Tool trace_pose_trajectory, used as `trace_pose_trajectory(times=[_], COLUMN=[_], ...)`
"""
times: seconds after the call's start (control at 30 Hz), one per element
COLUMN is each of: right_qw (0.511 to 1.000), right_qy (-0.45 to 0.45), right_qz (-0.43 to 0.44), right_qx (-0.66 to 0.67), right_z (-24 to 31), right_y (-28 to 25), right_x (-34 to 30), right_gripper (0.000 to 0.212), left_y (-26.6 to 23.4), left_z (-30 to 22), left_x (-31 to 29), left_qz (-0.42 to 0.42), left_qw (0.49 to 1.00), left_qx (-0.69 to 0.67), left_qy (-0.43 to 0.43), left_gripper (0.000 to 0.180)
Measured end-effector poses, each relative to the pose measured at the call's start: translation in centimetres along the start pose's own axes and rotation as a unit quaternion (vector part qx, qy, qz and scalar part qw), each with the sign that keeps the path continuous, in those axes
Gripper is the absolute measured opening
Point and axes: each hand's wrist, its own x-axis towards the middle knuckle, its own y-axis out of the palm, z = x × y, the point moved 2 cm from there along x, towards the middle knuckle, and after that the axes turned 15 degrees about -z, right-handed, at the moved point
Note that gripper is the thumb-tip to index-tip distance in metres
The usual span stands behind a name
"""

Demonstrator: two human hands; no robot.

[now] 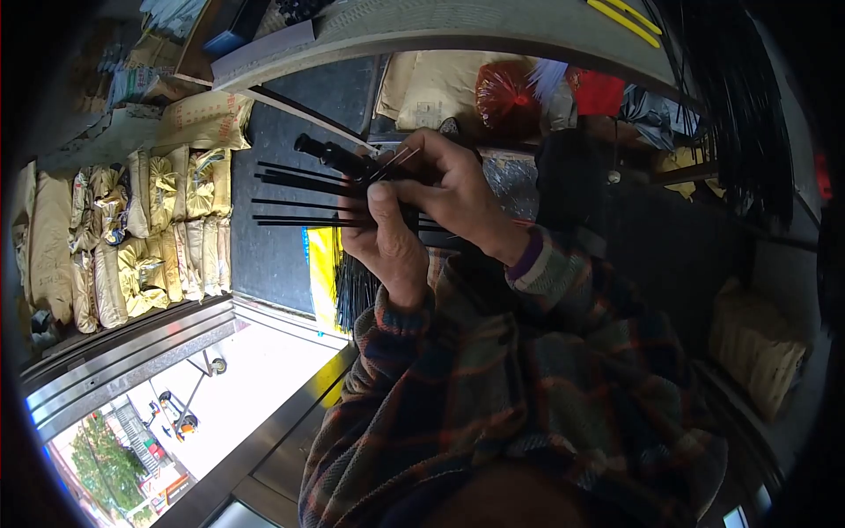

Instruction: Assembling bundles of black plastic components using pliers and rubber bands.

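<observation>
My left hand [388,244] is closed round several thin black rods [299,182], which fan out to the left past my fingers. A black ribbed cylindrical piece [330,153] with a stepped end sticks out above the rods. It points up and left, and its lower end is hidden by my hands. My right hand [453,188] is closed beside the left thumb, its thumb and fingertips pinching thin dark rods where the bunch meets the cylinder. The exact grip of the right fingers is partly hidden.
A bench [493,19] curves across the top, with yellow-handled pliers [627,19] on it. Long black strands [748,114] hang at the right. Packed sacks [114,229] line the left wall beside an open doorway. A red bag [509,97] lies under the bench.
</observation>
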Motion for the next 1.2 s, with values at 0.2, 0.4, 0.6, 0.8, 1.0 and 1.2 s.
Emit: trace_pose_trajectory(times=[0.2, 0.4, 0.6, 0.8, 1.0, 1.2], right_qw=[0.999, 0.992, 0.979, 0.994, 0.997, 0.998], right_qy=[0.009, -0.094, -0.169, -0.060, -0.019, -0.028], right_qz=[0.029, -0.002, -0.044, 0.000, 0.022, -0.005], right_qx=[-0.039, -0.089, -0.106, -0.089, -0.071, -0.047], right_z=[-0.2, -0.1, 0.7, 0.3, 0.5, 0.3], right_y=[-0.4, -0.5, -0.4, -0.8, -0.9, -0.7], right_x=[0.0, -0.9, -1.2, -0.1, 0.0, -1.2], right_gripper=[0.026, 0.021, 0.015, 0.014, 0.015, 0.016], left_y=[-0.8, -1.6, -1.0, -1.9, -0.2, -0.8], left_z=[-0.4, 0.2, 0.0, 0.1, -0.4, 0.1], left_x=[1.6, 1.7, 1.1, 1.0, 0.2, 0.2], left_qz=[0.031, 0.038, 0.029, -0.005, 0.006, 0.028], left_qw=[0.986, 0.967, 0.975, 0.991, 0.995, 0.992], left_qx=[-0.085, -0.153, -0.147, -0.094, -0.071, -0.086], left_qy=[-0.143, -0.199, -0.163, -0.093, -0.073, -0.089], left_gripper=[0.034, 0.023, 0.020, 0.018, 0.026, 0.033])
